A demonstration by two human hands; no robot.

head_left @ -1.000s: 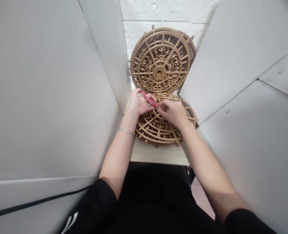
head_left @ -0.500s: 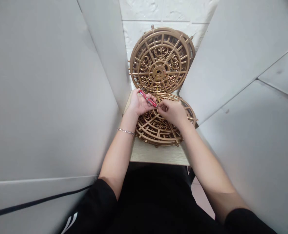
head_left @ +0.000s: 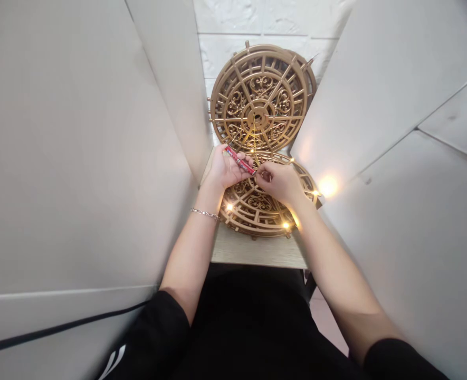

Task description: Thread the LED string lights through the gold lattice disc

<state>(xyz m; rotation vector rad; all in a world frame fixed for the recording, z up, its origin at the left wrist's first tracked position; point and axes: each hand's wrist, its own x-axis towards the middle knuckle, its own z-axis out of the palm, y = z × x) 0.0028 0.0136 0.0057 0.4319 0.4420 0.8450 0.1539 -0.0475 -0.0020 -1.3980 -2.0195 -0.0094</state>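
Note:
Two red batteries point(head_left: 240, 160) lie end to end across the palm and fingers of my left hand point(head_left: 230, 170), whose fingers curl lightly round them. At the batteries' lower right end, my right hand point(head_left: 279, 180) is closed in a pinch, seemingly on a thin yellow wire point(head_left: 254, 136) that runs down from the hub of the upright disc. Just below both hands lies a gold openwork disc point(head_left: 259, 203), with small glowing bulbs point(head_left: 286, 225) round its rim. My fingers hide the spot where wire and battery meet.
More gold openwork discs point(head_left: 260, 95) lean upright against the white brick-patterned wall point(head_left: 231, 16). The flat discs rest on a pale wooden board point(head_left: 259, 252). Grey-white panels point(head_left: 78, 148) close in on both sides. A black cable point(head_left: 65, 325) runs along the lower left.
The small bulbs round the lower disc have lit up, throwing a warm glow on the right panel. Both hands and the batteries stay in place.

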